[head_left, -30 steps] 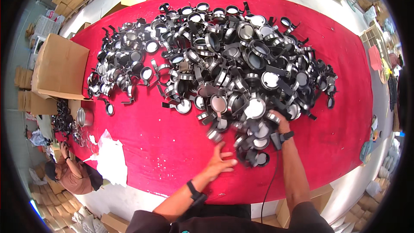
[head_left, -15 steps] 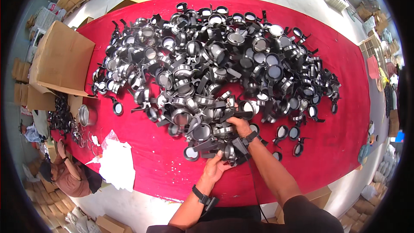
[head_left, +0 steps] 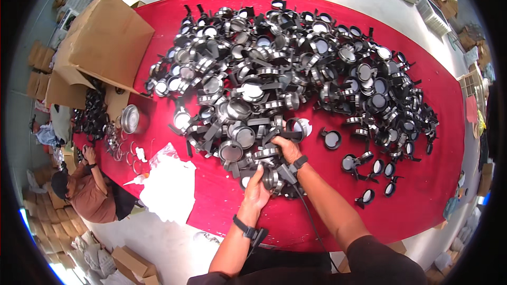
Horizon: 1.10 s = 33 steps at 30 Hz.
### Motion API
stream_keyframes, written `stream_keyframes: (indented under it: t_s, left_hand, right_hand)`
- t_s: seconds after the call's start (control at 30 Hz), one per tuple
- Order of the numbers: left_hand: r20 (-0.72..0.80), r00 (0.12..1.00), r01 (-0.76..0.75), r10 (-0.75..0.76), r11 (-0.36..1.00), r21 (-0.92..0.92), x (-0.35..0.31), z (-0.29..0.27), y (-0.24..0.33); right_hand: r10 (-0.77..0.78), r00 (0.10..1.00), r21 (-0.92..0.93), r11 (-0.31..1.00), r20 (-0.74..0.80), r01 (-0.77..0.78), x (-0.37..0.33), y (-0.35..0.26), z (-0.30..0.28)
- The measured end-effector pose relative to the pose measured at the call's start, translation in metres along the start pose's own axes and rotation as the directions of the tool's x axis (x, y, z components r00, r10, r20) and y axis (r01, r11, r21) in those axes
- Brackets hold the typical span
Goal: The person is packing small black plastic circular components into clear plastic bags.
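Head view: round metal-rimmed pieces [head_left: 271, 178] partly hide the left hand [head_left: 256, 194].

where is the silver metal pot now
The silver metal pot is left in the head view, on the red table, between the cardboard box and the white plastic.

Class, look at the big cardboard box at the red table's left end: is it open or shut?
Open: the cardboard box has flaps spread outward, with dark parts lying beside them.
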State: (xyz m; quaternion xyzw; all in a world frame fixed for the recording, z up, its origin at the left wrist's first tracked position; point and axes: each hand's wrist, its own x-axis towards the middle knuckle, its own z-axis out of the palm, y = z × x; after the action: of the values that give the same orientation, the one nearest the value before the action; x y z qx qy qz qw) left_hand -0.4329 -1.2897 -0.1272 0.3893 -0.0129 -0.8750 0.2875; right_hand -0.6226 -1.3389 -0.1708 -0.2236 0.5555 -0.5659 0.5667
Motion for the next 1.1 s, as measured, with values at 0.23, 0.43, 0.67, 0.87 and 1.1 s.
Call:
stream_keyframes:
  t_s: [0.23,0.43,0.67,0.87,1.1]
  left_hand:
    - [0.043,0.996,-0.070,0.075,0.992,-0.108,0.036,0.043,0.011]
    - [0.079,0.985,-0.165,0.151,0.961,0.220,0.030,0.025,0.009]
    - [-0.058,0.839,-0.313,0.541,0.567,0.762,-0.044,0.017,-0.008]
    - [0.164,0.943,-0.151,0.291,-0.067,0.986,-0.107,0.015,-0.096]
    - [0.428,0.795,-0.172,0.430,-0.516,0.839,-0.083,0.016,-0.160]
  right_hand:
    - [0.054,0.992,-0.745,0.655,-0.118,-0.124,0.046,-0.053,-0.027]
    - [-0.081,0.991,-0.754,0.656,-0.109,-0.030,-0.034,-0.127,-0.062]
    - [-0.386,0.728,-0.547,0.837,-0.567,0.019,-0.257,-0.060,-0.309]
    - [-0.300,0.553,-0.613,0.558,-0.778,-0.560,-0.382,-0.015,-0.509]
    - [-0.417,0.680,-0.764,0.545,-0.604,-0.345,-0.279,0.035,-0.407]
